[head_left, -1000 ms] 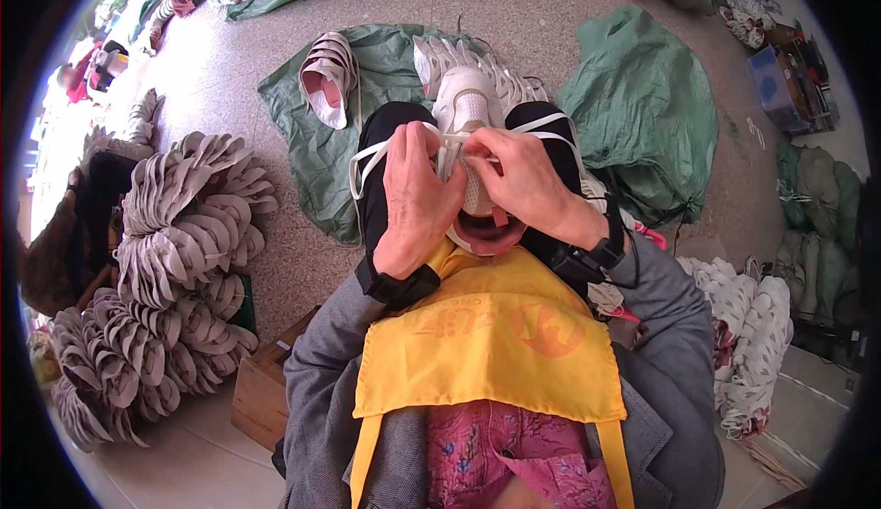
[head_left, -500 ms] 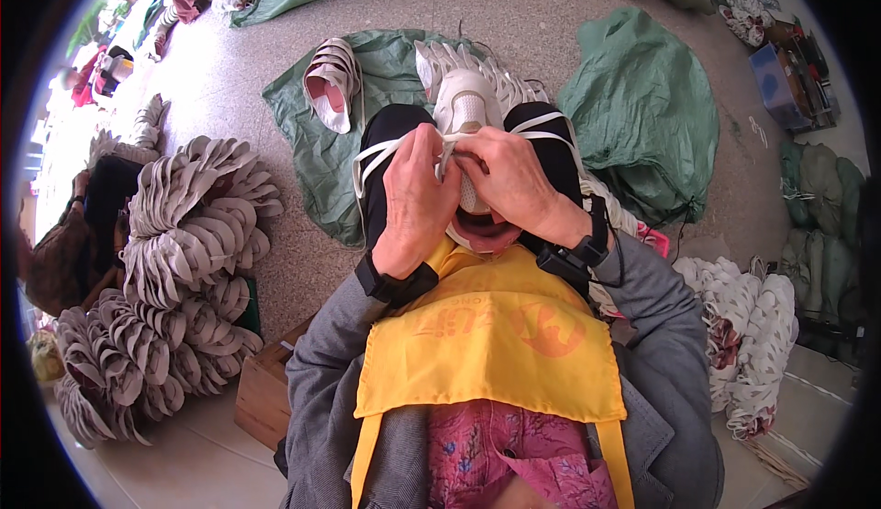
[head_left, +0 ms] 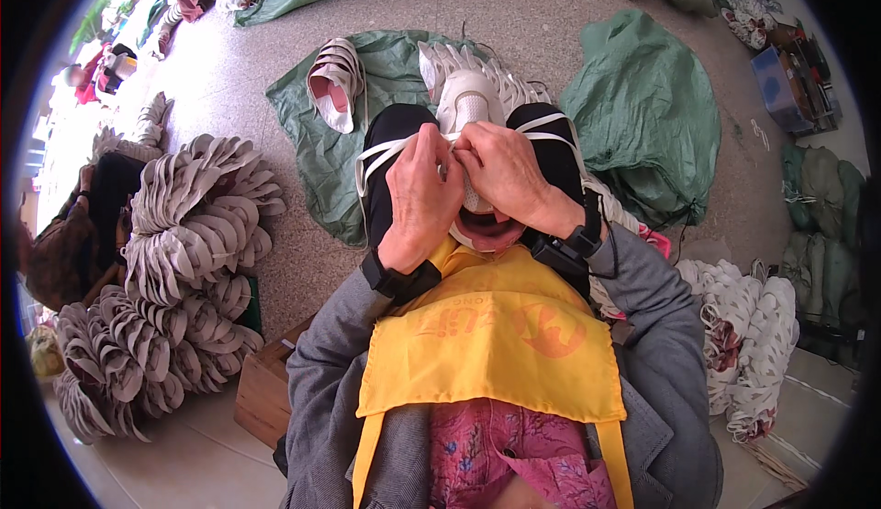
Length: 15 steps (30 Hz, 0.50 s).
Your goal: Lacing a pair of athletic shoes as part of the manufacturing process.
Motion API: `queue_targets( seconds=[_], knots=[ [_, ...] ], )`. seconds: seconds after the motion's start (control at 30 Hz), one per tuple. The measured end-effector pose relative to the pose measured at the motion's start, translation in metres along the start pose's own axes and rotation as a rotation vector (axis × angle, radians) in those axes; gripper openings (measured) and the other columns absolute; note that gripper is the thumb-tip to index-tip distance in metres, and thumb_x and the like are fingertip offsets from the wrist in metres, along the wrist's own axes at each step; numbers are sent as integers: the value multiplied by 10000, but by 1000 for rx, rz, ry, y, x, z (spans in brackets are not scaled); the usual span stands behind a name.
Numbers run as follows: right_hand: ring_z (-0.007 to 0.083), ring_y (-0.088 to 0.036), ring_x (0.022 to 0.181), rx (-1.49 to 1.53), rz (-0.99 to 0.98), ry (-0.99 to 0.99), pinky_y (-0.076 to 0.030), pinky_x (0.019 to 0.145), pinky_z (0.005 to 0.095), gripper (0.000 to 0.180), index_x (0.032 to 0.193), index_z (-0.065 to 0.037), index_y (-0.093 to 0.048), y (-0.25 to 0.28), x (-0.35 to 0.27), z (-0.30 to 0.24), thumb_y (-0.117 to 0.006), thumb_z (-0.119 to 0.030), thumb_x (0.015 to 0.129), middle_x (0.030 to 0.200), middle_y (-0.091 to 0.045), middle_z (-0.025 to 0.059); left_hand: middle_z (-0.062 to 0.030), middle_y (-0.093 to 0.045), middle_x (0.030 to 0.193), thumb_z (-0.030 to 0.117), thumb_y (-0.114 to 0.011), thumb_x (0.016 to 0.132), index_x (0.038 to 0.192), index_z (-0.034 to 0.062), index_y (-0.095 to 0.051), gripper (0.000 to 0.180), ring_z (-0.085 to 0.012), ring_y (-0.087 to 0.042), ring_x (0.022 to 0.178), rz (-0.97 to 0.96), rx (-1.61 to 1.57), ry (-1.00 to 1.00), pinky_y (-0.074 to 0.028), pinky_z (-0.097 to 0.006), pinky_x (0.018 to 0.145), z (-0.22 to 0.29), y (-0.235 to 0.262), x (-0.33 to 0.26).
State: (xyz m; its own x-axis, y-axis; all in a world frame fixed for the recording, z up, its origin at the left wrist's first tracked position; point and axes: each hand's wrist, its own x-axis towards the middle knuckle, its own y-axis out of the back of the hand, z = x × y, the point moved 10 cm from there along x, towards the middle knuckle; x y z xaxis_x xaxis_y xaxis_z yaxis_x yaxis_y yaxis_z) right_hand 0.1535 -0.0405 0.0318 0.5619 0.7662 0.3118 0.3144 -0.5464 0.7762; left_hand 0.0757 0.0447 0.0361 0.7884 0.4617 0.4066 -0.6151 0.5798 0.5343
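A white shoe upper with a perforated front is held between my knees, its toe pointing away and its reddish-lined opening toward me. My left hand is closed in a pinch over the shoe's left side. From its fingers a white shoelace runs out across my left knee. Closed as well, my right hand meets it over the middle of the shoe with bent fingers at the lacing. Another length of lace loops over my right knee. The fingertips and the eyelets under them are mostly hidden.
A laced shoe lies on a green sheet ahead, beside a row of white uppers. Grey stacked shoe pieces are heaped left, near a seated person. A green sack and bundled white uppers lie right.
Both hands stay at the lacing. The right fingers have shifted slightly and curl more closely toward the left hand; the shoe remains between my knees.
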Motion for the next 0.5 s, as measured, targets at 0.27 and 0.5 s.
queue_targets(
  seconds=[0.27, 0.5],
  knots=[
    [376, -709, 824, -247, -116, 170, -588, 693, 441, 149, 919, 4, -607, -2, 0, -24, -688, -81, 826, 892, -668, 180, -128, -525, 790, -62, -674, 788, 878, 13, -497, 212, -307, -586, 673, 53, -5, -81, -467, -411, 608, 8, -2, -2],
    [358, -703, 824, -119, -105, 53, -550, 676, 469, 94, 918, 8, -590, 42, -22, 4, -640, -52, 866, 854, -647, 182, -130, -493, 774, -59, -633, 792, 866, 18, -478, 189, -326, -548, 683, 99, 7, -68, -445, -428, 606, 1, 0, 1]
  ],
)
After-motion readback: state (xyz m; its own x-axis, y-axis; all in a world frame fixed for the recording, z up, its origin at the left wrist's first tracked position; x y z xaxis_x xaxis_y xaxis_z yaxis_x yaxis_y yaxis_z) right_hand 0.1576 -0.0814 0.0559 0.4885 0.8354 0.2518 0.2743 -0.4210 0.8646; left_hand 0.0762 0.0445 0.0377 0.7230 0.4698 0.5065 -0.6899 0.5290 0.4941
